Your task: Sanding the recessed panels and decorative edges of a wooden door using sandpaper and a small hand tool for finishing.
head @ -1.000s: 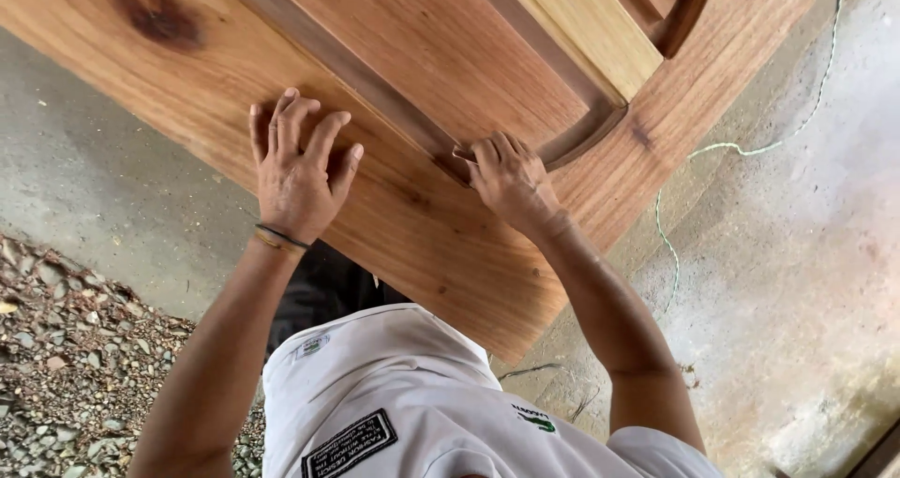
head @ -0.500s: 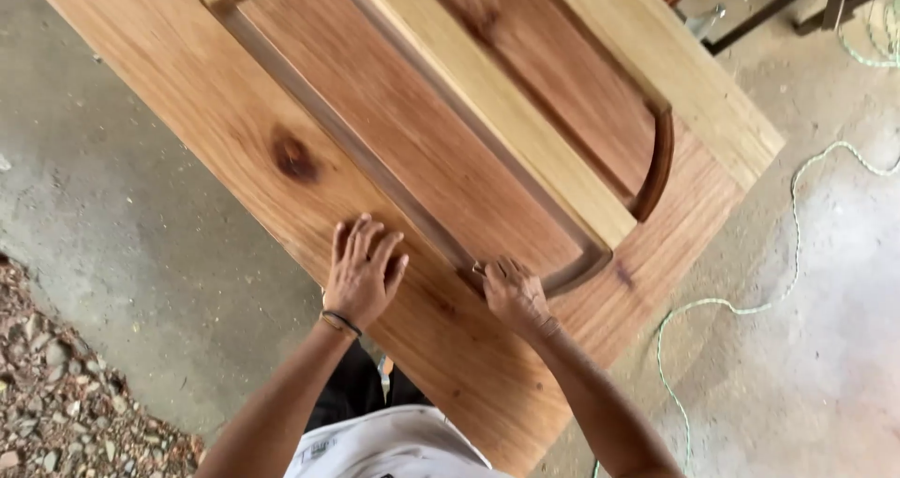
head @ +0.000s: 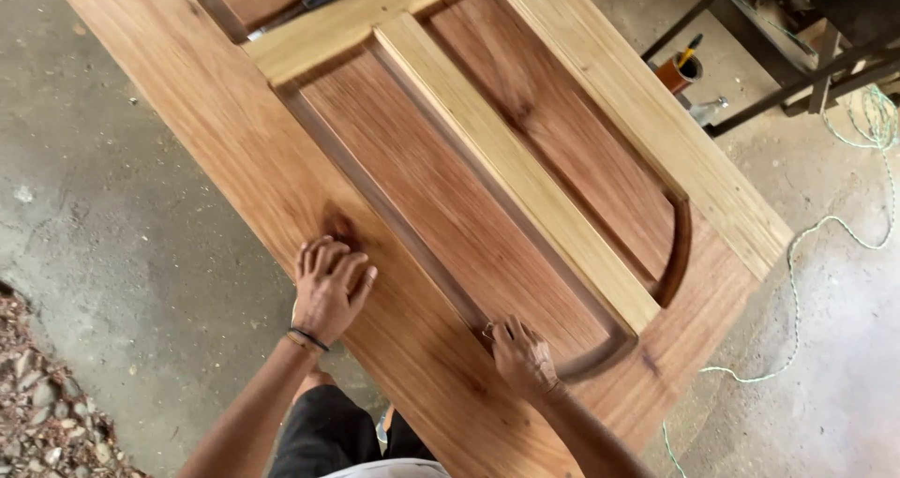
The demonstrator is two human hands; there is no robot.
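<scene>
A woodworking shop: a large unfinished panelled wooden door lies flat over a rough concrete floor, with gravel near left, a green cord trailing right, and metal frame legs far right.

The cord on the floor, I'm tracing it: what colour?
Pale green cord, clearest in the head view.

A grey concrete floor carries the panelled wooden door, with gravel at eight o'clock, a pale green cord at three and an orange cup at one.
</scene>
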